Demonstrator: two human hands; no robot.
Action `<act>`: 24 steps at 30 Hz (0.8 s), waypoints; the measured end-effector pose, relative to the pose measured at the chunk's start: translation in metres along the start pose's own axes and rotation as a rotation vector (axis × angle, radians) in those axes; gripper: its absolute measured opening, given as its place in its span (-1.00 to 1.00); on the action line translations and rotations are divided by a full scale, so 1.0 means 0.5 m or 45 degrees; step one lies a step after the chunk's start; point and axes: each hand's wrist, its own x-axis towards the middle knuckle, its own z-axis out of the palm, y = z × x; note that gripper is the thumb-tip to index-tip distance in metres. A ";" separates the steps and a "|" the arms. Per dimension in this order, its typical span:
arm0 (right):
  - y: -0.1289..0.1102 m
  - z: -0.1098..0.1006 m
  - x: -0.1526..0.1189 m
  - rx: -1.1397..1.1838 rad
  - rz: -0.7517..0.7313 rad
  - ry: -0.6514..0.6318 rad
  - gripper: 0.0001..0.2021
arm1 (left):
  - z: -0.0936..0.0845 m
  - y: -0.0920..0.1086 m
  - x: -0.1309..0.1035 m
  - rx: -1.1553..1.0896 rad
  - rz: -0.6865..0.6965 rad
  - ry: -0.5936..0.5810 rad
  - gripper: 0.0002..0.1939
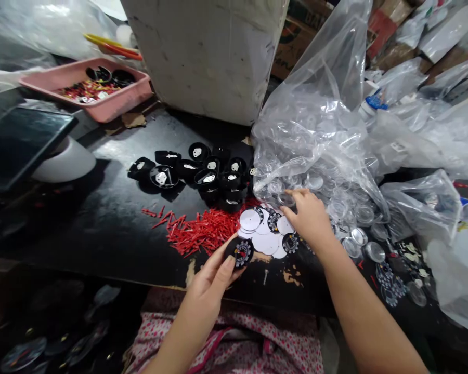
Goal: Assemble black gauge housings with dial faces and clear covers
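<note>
My left hand (214, 272) grips a small round black gauge (242, 253) with a printed dial and a red pointer, face up. My right hand (310, 215) is at the mouth of a clear plastic bag, its thumb and forefinger around the edge of a clear round cover (286, 199). Many more clear covers (364, 214) lie in and in front of the bag (315, 124). Between the hands lie white and black dial discs (265, 243), some face down. A heap of red pointers (205, 231) spreads left of the discs. Behind it sit several black round housings (206, 178) with white parts inside.
A pink tray (120, 98) of small parts stands at the back left, near a dark flat panel (23, 145). A large pale box (206, 57) blocks the back. Loose dials (390, 285) and small parts lie at the right. The table's front edge is close to my body.
</note>
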 end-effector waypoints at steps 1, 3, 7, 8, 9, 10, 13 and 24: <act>0.011 -0.002 0.007 -0.017 -0.012 -0.021 -0.75 | 0.000 0.000 0.001 -0.019 -0.017 -0.041 -0.61; 0.015 -0.007 -0.003 0.030 -0.018 -0.021 -0.78 | 0.002 0.003 0.002 -0.107 -0.080 -0.048 -0.62; -0.044 -0.018 -0.084 0.477 0.070 -0.126 -0.70 | 0.018 0.021 -0.001 -0.380 -0.165 -0.055 -0.69; -0.066 -0.018 -0.107 0.587 0.053 -0.229 -0.69 | 0.023 0.026 -0.003 -0.432 -0.203 -0.099 -0.70; -0.087 -0.017 -0.126 0.645 0.004 -0.305 -0.69 | 0.028 0.030 -0.004 -0.470 -0.233 -0.149 -0.70; -0.105 -0.015 -0.142 0.643 -0.058 -0.350 -0.68 | 0.033 0.033 -0.006 -0.489 -0.245 -0.190 -0.70; -0.137 -0.004 -0.167 0.528 -0.192 -0.322 -0.67 | 0.039 0.035 -0.012 -0.445 -0.215 -0.213 -0.71; -0.163 0.024 -0.163 0.171 -0.233 -0.068 -0.60 | 0.047 0.036 -0.034 0.055 0.010 -0.267 -0.63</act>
